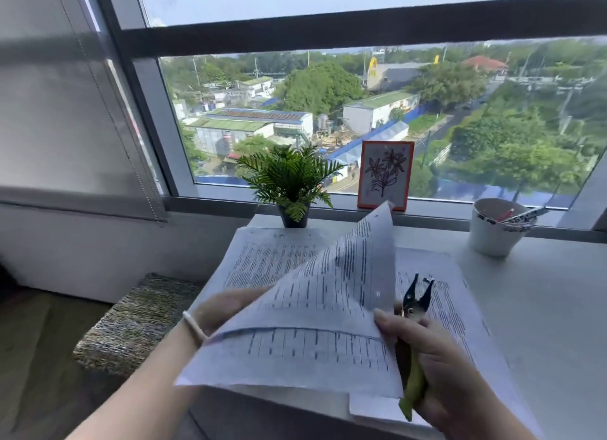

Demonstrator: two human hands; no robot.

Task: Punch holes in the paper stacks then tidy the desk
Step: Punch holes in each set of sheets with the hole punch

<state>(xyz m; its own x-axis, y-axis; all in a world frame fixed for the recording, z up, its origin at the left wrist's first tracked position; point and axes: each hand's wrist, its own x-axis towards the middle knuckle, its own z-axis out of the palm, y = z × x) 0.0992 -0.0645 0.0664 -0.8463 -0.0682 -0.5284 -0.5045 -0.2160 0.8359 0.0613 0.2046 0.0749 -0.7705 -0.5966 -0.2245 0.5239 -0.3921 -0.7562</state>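
Currently left hand (226,311) holds the lifted stack (312,324) at centre frame, right hand (437,351) grips the punch (414,311) beside it: square the sheets, seat the edge fully between the jaws before squeezing.

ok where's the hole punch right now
In the head view, the hole punch is at lower right, gripped in the right hand, its metal tip poking up beside the lifted sheets.

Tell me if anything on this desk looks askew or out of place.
The lifted sheet is bent and curled over between the left hand and right hand, not flat. The papers on the desk lie fanned rather than squared. The hole punch shares the right hand's grip with the sheet.
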